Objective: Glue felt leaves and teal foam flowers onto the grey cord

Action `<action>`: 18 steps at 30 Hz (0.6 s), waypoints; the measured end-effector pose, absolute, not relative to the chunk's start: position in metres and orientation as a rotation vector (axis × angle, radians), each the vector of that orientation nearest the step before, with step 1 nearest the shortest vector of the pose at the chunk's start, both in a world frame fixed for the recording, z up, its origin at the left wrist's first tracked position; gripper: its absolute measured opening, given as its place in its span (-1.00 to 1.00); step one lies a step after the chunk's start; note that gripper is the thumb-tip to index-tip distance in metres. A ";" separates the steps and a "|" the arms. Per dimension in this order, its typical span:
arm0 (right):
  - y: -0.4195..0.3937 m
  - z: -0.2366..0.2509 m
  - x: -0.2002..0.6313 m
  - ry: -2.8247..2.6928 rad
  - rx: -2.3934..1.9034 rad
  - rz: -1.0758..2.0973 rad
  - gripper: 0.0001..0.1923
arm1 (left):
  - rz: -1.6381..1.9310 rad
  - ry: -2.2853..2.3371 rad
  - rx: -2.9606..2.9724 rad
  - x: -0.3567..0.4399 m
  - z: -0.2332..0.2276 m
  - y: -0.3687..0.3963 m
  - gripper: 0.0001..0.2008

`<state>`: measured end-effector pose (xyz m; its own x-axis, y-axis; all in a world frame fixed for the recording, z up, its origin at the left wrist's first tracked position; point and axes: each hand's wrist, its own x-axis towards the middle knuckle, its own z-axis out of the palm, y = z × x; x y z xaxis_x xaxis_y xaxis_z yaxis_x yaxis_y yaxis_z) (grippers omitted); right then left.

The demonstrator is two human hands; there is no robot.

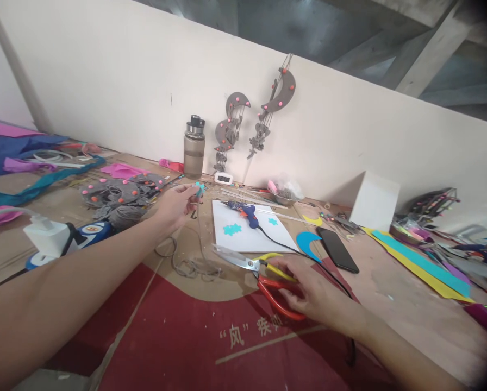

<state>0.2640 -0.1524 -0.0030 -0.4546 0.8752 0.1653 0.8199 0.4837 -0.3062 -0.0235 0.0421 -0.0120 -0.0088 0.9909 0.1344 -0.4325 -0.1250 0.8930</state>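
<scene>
The left hand (177, 206) is raised above the table, its fingertips pinched together on a small teal foam piece (200, 188) from which a thin dark string (194, 213) hangs. The right hand (308, 290) lies on the red-handled scissors (268, 282), fingers closed over the handle loops; the steel blades point left across the brown board table (390, 293). Just beyond the blades sits a white sheet (247, 233) carrying two teal flower cutouts and a blue glue gun (245, 212), whose black cord runs toward the right hand. A black phone (337, 248) lies flat beside a blue crescent cutout (306, 243). A translucent grey bottle (194, 147) with a dark cap stands against the wall; what it holds cannot be told. Grey felt pieces dotted with pink beads (117, 193) are heaped to the left, and similar grey moon hangings (268, 103) are on the wall.
</scene>
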 end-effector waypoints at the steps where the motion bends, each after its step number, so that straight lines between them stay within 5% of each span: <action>1: -0.153 -0.001 0.265 -2.457 -1.421 0.291 -0.44 | 1.470 0.800 0.964 -0.024 -0.011 0.043 -0.80; 18: -0.147 0.004 0.282 -2.590 -1.610 0.200 -0.53 | 1.586 0.506 0.731 -0.043 0.026 0.045 -0.93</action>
<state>0.2819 -0.1469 0.0043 -0.4423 0.8969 0.0031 0.8858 0.4374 -0.1553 -0.0425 0.0447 0.0259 -0.0436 0.9851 0.1664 -0.7063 -0.1482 0.6923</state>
